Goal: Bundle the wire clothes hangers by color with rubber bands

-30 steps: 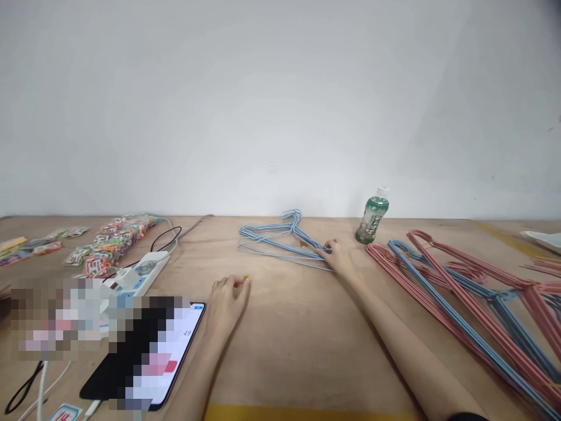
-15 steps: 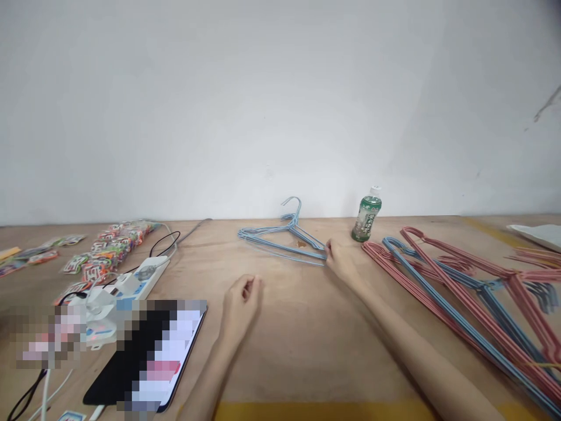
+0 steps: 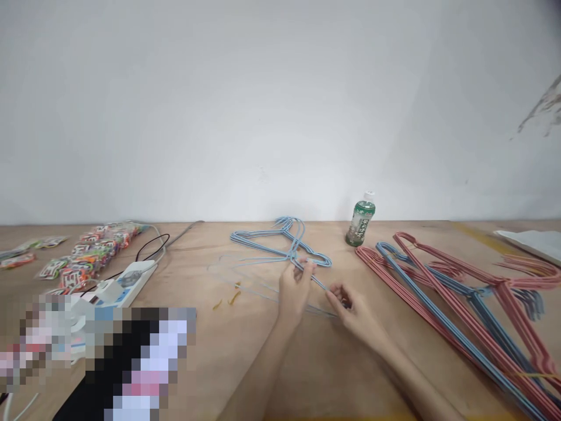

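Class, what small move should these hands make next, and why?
Probably draw the held blue wire toward the body: the left hand and right hand are both on it, and its hook overlaps the blue hangers behind.

Pale wall (image 3: 263,105) behind wooden tabletop (image 3: 333,374)
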A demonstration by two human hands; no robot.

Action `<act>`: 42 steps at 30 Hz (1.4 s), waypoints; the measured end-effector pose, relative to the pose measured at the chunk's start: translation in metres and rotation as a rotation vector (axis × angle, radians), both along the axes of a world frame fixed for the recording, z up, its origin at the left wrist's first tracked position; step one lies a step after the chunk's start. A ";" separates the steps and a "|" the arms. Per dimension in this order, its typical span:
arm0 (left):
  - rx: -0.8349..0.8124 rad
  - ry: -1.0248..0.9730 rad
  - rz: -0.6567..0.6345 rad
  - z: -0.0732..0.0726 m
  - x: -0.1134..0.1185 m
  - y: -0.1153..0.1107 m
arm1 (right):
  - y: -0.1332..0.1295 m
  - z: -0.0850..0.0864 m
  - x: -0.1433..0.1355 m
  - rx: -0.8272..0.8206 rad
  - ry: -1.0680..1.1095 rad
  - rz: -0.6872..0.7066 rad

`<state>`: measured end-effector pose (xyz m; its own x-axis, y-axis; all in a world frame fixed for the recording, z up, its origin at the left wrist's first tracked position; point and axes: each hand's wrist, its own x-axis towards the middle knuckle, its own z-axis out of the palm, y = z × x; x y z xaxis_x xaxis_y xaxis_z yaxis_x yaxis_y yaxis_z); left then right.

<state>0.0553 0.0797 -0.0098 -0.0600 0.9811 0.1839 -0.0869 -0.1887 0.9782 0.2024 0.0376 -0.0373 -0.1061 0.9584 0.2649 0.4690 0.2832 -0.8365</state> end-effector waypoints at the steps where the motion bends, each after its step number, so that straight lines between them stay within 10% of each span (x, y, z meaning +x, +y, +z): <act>1: -0.006 -0.008 0.008 -0.001 -0.004 -0.003 | -0.001 0.000 -0.003 -0.035 0.033 0.046; 8: 0.020 0.020 0.014 0.003 -0.018 -0.013 | 0.001 0.001 -0.006 -0.281 0.300 0.200; 27: 0.037 -0.139 -0.109 -0.002 -0.009 -0.012 | 0.002 0.006 0.000 -0.248 0.423 0.076; 35: 0.000 -0.242 -0.081 0.008 -0.007 -0.016 | -0.001 0.023 0.010 -0.356 0.174 0.343; 42: 0.003 -0.323 -0.009 0.018 -0.011 -0.016 | 0.074 0.016 0.031 0.023 -0.289 -0.024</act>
<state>0.0444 0.0642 0.0083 -0.1067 0.9815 0.1593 -0.3948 -0.1888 0.8992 0.2334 0.1116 -0.0208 -0.1580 0.9556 0.2487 0.6937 0.2867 -0.6608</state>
